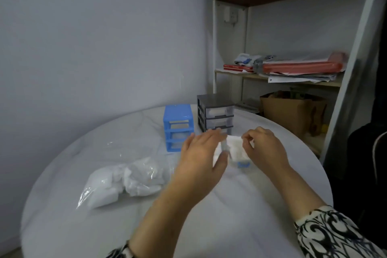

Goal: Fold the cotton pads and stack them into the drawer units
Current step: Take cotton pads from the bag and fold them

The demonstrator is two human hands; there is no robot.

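Observation:
A white cotton pad [235,148] lies on the round white table [125,226], just in front of the grey drawer unit [215,112]. My left hand [201,153] covers the pad's left side, fingers extended and thumb at its near edge. My right hand [263,148] pinches the pad's upper right edge with curled fingers. The blue drawer unit [178,126] stands left of the grey one. White pads show through the grey unit's clear drawers. A small blue-marked item [244,165] sits at the pad's near edge.
A clear plastic bag [125,180] of white pads lies on the table's left side. Behind the table at right stands a shelf rack [293,77] with papers, and a cardboard box [291,111] sits beneath. A grey wall is at the back.

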